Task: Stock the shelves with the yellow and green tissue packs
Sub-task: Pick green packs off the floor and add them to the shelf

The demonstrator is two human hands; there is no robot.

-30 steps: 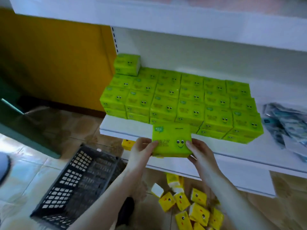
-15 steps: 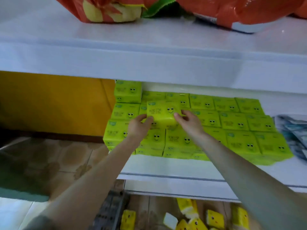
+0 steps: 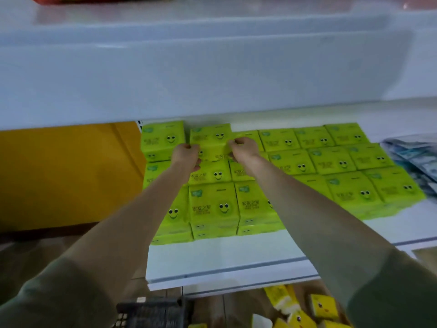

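Covering white shelf, green packs; orange wall beside

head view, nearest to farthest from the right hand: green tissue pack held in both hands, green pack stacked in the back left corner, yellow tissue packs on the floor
1. Held green tissue pack: gripped by right hand and left hand, back row.
2. Stacked green corner pack: back left, beyond the left hand.
3. Yellow tissue packs: on the floor, below the shelf.
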